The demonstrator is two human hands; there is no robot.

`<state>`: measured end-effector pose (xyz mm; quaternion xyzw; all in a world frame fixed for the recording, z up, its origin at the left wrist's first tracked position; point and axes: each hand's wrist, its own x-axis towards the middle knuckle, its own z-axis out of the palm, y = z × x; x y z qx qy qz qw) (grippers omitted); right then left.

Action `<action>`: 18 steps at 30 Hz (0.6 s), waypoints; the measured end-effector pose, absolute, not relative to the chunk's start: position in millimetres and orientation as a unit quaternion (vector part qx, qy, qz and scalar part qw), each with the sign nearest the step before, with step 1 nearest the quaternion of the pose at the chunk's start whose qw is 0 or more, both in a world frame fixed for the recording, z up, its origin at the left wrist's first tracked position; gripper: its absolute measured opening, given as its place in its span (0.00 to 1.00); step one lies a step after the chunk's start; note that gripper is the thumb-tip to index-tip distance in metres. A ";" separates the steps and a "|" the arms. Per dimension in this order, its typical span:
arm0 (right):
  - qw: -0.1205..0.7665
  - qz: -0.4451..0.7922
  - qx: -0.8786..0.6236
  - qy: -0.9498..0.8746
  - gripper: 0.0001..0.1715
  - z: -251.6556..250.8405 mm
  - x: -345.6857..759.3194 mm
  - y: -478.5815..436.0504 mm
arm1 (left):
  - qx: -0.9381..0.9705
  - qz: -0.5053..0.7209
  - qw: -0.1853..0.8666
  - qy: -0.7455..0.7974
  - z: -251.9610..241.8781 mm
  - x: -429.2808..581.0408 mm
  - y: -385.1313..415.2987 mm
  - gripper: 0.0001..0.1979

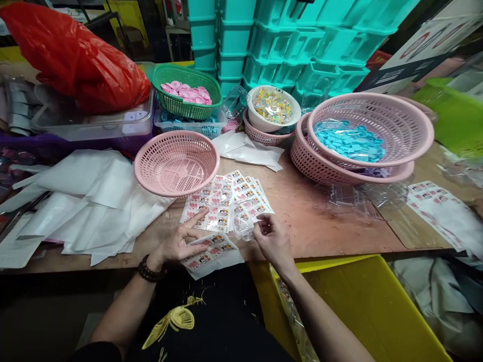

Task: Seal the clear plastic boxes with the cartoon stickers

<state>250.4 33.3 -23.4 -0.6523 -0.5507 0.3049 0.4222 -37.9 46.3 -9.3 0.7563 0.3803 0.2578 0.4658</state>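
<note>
Near the table's front edge, my left hand [174,245] grips a sticker sheet [216,257] printed with cartoon cats and pink lettering; part of its white backing is bare. The thumb lies over the sheet and the index finger points forward. My right hand [274,240] pinches the right side of a small clear plastic piece [242,225], whose exact kind I cannot make out. Behind both hands, more sticker sheets [247,193] lie overlapping on the wooden table [290,216]. Just beyond them stands a pink basket [177,163] with a slotted bottom.
White backing papers [101,201] are heaped at left. Pink baskets with blue pieces [349,141] stand right, clear plastic parts [347,201] before them. Behind are a green basket [188,108], a white bowl [273,123] and teal bins [287,45]. A yellow bin [362,301] sits below the edge.
</note>
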 end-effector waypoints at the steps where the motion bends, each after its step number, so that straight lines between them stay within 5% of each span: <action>1: 0.402 0.223 -0.658 -0.596 0.08 -25.9 247.7 29.6 | 0.752 0.264 0.466 0.384 -4.3 -43.3 42.8 0.10; 4: 0.325 0.039 -0.595 -0.734 0.11 -35.6 239.2 28.6 | 0.734 0.287 0.478 0.387 13.8 -61.2 31.4 0.10; 10: 0.222 -0.079 -0.394 -0.888 0.16 -37.2 229.6 43.1 | 0.723 0.166 0.484 0.464 41.4 -72.1 21.5 0.17; 13: 0.267 -0.025 -0.406 -0.874 0.18 -9.6 229.3 32.6 | 0.759 0.129 0.418 0.482 46.4 -64.0 26.8 0.18; 18: 0.341 0.252 -0.425 -0.800 0.19 49.6 216.1 10.9 | 0.828 0.085 0.392 0.392 52.4 -42.0 36.7 0.14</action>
